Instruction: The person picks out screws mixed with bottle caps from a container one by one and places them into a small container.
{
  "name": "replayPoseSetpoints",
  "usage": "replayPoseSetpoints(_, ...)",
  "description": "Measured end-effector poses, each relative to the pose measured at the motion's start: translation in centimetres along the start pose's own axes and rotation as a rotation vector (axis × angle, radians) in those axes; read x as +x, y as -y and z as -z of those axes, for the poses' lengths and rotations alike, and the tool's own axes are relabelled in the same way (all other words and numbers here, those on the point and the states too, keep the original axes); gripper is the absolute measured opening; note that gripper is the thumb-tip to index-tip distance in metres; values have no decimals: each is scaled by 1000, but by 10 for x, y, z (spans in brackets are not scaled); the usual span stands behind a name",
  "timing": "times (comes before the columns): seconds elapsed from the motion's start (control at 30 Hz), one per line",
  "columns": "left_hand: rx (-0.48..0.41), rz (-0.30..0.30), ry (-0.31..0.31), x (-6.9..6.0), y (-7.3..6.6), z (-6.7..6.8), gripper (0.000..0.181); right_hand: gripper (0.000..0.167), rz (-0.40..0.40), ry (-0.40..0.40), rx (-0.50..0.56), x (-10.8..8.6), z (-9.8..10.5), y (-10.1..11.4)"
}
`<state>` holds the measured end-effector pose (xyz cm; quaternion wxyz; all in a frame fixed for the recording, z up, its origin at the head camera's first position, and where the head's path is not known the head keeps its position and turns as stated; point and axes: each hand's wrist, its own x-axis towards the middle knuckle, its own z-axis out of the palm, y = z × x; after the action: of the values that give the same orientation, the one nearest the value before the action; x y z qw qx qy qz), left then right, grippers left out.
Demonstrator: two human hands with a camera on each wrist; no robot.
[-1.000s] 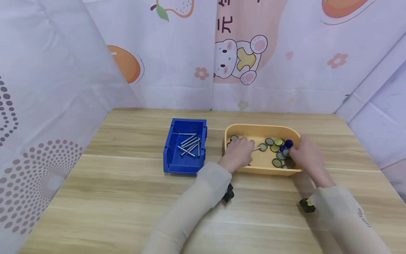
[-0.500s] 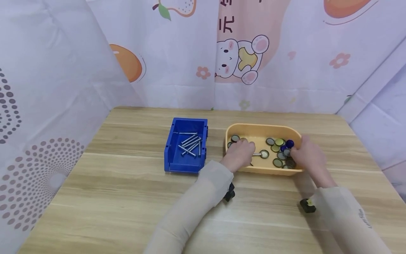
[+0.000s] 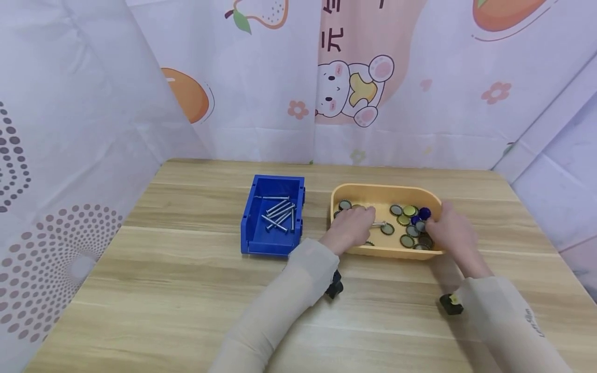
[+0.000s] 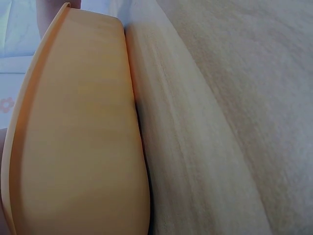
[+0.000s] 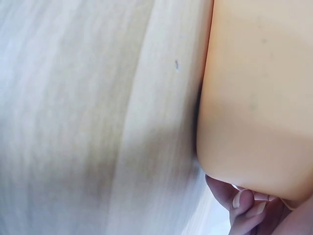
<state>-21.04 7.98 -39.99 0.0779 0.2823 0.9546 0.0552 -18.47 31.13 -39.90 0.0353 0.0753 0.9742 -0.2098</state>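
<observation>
A yellow tray (image 3: 387, 252) holds several bottle caps (image 3: 407, 241), grey and gold, and small dark blue shiny things (image 3: 424, 213). My left hand (image 3: 351, 228) reaches down into its left part, fingertips hidden. A silver screw (image 3: 379, 224) sticks out rightward from those fingers, over a bottle cap, pinched by them. With my right hand (image 3: 452, 230) I grip the tray's right end at the rim. In the right wrist view, curled fingers (image 5: 244, 208) show at the tray's end. The left wrist view shows mostly the tray's outer wall (image 4: 78, 122).
Left of the tray stands a blue bin (image 3: 270, 247) with several silver screws (image 3: 280, 213) in it. Both containers sit on a wooden table (image 3: 186, 285). A printed curtain (image 3: 261, 140) hangs behind the table's far edge.
The screw at my left fingers has turned from slanting upward to nearly level, and the bottle cap by its tip has shifted slightly down. My right hand keeps its grip on the tray.
</observation>
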Motion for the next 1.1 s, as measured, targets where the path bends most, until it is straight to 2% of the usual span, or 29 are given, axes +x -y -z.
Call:
replayPoseSetpoints(0.37, -25, 14, -16, -1, -2, -1, 20, 46, -13, 6, 7, -1, 0, -1)
replayPoseSetpoints(0.57, -14, 52, -101, -2, -1, -1, 25, 45, -9, -6, -5, 0, 1, 0)
replayPoseSetpoints(0.67, -15, 72, -124, -3, -1, -1, 30, 46, -7, -11, -4, 0, 0, 0)
replayPoseSetpoints(0.9, -105, 103, -83, -4, 0, 1, 38, 42, -12, -23, -13, 0, -1, 0)
replayPoseSetpoints(1.1, -174, 110, -74, -3, 1, 2, 34, 43, -6, -32, -11, 0, -1, -1)
